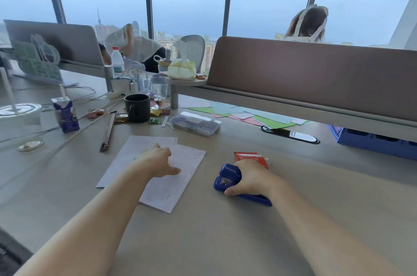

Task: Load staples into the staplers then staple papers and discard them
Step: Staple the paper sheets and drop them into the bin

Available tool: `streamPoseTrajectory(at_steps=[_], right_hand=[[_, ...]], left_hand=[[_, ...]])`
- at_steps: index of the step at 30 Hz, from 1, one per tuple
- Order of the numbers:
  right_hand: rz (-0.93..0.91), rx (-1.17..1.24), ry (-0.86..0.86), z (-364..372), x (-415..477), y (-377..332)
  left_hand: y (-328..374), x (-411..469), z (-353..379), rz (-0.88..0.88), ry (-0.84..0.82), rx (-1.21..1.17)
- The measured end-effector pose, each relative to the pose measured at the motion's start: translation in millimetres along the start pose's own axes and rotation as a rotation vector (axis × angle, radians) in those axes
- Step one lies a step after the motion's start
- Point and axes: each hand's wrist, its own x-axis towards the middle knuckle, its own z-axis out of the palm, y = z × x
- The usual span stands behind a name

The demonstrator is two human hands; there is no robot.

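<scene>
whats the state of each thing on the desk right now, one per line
blue stapler: shut, lying on the desk, gripped by right hand
white papers: flat, overlapping, left hand resting on them
clear plastic box: lid closed
black mug: upright

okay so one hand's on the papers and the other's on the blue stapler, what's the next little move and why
Probably lift the blue stapler with the right hand and bring it to a corner of the white papers. The left hand already rests flat on the stack, and the stapler sits on the desk beside it, apart from the sheets.
</scene>
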Motion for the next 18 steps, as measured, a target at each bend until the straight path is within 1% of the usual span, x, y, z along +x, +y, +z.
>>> streamPoseTrajectory(at_steps=[3,7,10,15,18], right_hand=[[-0.030,-0.014,0.001,5,10,-15],[-0.048,-0.034,0.023,11,23,-30],[-0.079,-0.031,0.032,11,29,-38],[-0.152,0.071,0.042,6,32,-35],[-0.175,0.119,0.031,3,30,-27]], left_hand=[[-20,-4,-5,-0.131,-0.005,-0.039],[-35,-13,-9,-0.213,-0.001,0.022],[-41,-14,-7,-0.232,-0.007,0.002],[-47,-14,-8,-0.222,-0.038,-0.149],[-49,-14,-7,-0.190,-0.018,-0.236]])
